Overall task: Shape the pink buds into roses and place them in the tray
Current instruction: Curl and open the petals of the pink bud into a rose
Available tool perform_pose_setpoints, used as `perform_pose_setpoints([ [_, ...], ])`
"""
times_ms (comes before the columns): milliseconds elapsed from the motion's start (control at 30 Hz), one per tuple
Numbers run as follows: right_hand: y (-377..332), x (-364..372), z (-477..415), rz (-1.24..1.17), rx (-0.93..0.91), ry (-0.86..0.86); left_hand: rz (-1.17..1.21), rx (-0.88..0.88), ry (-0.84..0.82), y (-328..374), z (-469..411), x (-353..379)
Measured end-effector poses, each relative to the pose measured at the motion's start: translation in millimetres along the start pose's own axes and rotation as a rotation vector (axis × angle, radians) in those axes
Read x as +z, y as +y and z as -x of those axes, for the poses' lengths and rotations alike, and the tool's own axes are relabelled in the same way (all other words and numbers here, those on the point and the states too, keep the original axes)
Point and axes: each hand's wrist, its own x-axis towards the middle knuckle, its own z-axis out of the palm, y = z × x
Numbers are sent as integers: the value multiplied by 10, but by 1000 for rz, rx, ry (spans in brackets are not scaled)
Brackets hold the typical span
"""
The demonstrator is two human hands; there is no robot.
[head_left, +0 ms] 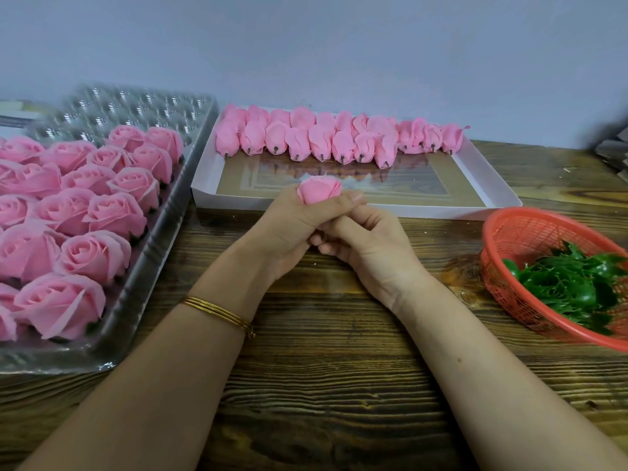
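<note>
Desk (323,385), set against wall (306,45). Left edge: tray (170,232), roses (91,253) in rows across its near and middle compartments. Back edge, centre, just right of the tray: box (339,207), buds (323,141) lined along its far side. Right edge: basket (503,232), leaves (571,287) in it. Desk middle, just before the box's near wall: single bud (319,190) in left grip (289,229), right grip (367,246) touching the left from the right.

No legible text, label, brand, number or sign is shown. The clear tray (136,321) at the worktop's left edge, the white box (339,207) at its far edge and the red basket (492,232) at its right edge are unmarked.
</note>
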Motion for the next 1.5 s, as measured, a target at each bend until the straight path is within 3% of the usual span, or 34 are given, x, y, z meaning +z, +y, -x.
perform_pose_setpoints([
  [400,62,11,11,37,-73,107,60,-5,34,-32,-18,21],
  [833,-87,-6,27,-188,109,-54,38,-20,-225,92,82,-81],
  [1133,-63,-23,17,-183,157,-91,-4,-34,-68,52,56,-38],
  [1300,13,1,21,-74,43,22,-3,-42,33,47,46,4],
  [1500,33,21,28,18,-42,72,4,-18,12,50,49,1],
])
